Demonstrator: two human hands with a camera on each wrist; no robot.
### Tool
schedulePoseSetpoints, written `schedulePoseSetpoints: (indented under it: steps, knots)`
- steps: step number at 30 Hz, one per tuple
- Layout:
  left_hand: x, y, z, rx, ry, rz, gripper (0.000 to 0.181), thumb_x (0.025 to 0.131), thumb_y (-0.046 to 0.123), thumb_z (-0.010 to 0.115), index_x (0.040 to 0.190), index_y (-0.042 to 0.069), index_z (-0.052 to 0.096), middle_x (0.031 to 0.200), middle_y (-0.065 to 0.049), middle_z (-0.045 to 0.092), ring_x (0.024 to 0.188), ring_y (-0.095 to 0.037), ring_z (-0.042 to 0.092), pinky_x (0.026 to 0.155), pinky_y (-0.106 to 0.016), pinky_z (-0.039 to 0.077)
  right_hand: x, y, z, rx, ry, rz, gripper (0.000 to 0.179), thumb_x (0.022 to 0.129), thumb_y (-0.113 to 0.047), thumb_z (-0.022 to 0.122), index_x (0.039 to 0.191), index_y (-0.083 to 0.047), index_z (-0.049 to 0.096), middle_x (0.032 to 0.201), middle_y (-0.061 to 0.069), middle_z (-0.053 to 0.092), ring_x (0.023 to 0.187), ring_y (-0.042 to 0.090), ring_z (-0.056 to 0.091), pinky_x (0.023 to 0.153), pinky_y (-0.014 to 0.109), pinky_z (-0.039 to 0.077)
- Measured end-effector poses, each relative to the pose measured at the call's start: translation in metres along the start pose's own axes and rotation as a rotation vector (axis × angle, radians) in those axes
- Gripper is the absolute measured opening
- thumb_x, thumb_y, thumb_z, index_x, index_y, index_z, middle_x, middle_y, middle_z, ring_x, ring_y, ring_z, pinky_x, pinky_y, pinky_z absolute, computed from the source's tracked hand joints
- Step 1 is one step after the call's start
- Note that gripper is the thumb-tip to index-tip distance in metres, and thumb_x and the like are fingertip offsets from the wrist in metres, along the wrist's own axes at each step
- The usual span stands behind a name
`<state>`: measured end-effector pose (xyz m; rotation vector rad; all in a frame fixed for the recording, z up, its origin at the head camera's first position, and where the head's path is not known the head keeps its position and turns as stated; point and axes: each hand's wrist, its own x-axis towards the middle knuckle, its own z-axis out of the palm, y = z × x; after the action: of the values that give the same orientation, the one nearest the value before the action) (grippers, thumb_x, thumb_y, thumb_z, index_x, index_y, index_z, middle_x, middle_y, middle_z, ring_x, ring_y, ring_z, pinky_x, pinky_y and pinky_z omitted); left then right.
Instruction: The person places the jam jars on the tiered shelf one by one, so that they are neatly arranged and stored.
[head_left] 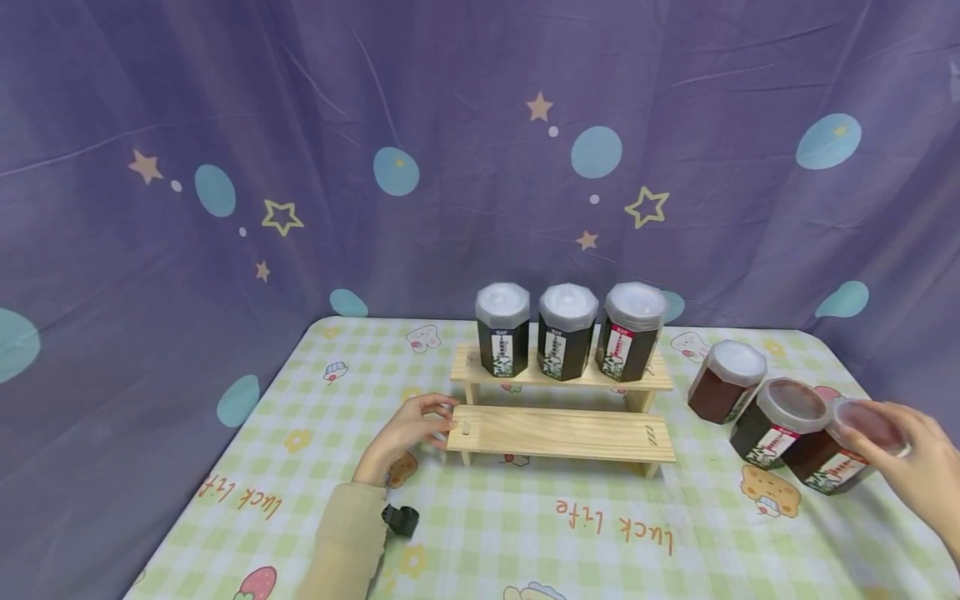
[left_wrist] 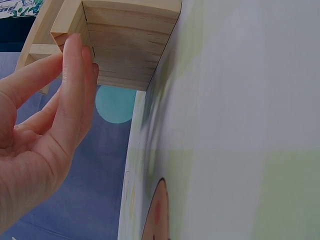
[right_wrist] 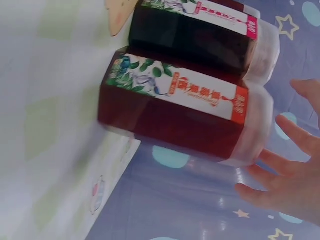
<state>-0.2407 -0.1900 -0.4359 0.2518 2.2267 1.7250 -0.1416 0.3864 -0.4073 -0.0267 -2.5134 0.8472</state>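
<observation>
A two-step wooden shelf [head_left: 562,432] stands on the table. My left hand [head_left: 412,429] is at the left end of its lower board, fingers fairly straight, fingertips right at the board's corner [left_wrist: 75,22]. On the upper step stand three dark jars with whitish lids: a left jar [head_left: 503,329], a middle jar [head_left: 567,332] and a right jar [head_left: 630,332]. To the right, my right hand [head_left: 918,454] spreads around the lid of a dark red, white-labelled jar [right_wrist: 175,107], its fingers [right_wrist: 285,165] loosely extended beside that lid. This jar is nearest me in a row of three.
Beside the red jar are a darker jar [head_left: 776,421] and, farther back, a reddish jar [head_left: 726,382]. A small black object [head_left: 401,521] lies by the left sleeve. A patterned, checked cloth [head_left: 525,542] covers the table, and a purple curtain [head_left: 465,167] hangs behind.
</observation>
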Motion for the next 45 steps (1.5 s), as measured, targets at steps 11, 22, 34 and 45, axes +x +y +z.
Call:
schedulePoseSetpoints:
  steps: [11,22,34,45]
  knots:
    - [-0.005,0.01,0.002,-0.006,-0.007,-0.001,0.037,0.084,0.002,0.057,0.119,-0.005,0.049,0.096,-0.017,0.052,0.066,-0.019,0.058,0.061,-0.039,0.056,-0.006,0.0,0.003,-0.033,0.028,0.023,0.06,0.08,-0.019,0.064,0.126,0.01,0.036,0.13,0.042,0.018,0.125,0.052,0.011,0.095,0.071,0.006]
    - [-0.001,0.003,0.001,-0.001,0.003,0.004,0.037,0.083,0.004,0.058,0.119,-0.004,0.05,0.096,-0.016,0.053,0.066,-0.02,0.059,0.06,-0.037,0.056,-0.007,0.011,0.008,-0.051,-0.003,0.111,0.066,0.081,-0.024,0.064,0.132,0.005,0.032,0.131,0.044,0.01,0.122,0.056,0.006,0.086,0.077,0.012]
    - [-0.002,0.004,0.002,0.001,0.011,-0.003,0.037,0.083,0.003,0.058,0.118,-0.004,0.05,0.095,-0.016,0.053,0.066,-0.019,0.059,0.06,-0.037,0.056,-0.005,0.007,0.014,-0.073,0.002,0.141,0.07,0.079,-0.023,0.066,0.13,0.01,0.031,0.117,0.044,0.029,0.112,0.056,0.022,0.075,0.067,0.025]
    - [-0.002,0.001,0.002,0.01,0.028,-0.013,0.036,0.083,0.004,0.059,0.117,-0.002,0.052,0.095,-0.015,0.053,0.065,-0.02,0.059,0.059,-0.037,0.056,0.001,0.06,0.032,-0.109,0.054,0.141,0.076,0.073,-0.028,0.072,0.133,0.001,0.034,0.11,0.039,0.04,0.096,0.05,0.034,0.065,0.057,0.027]
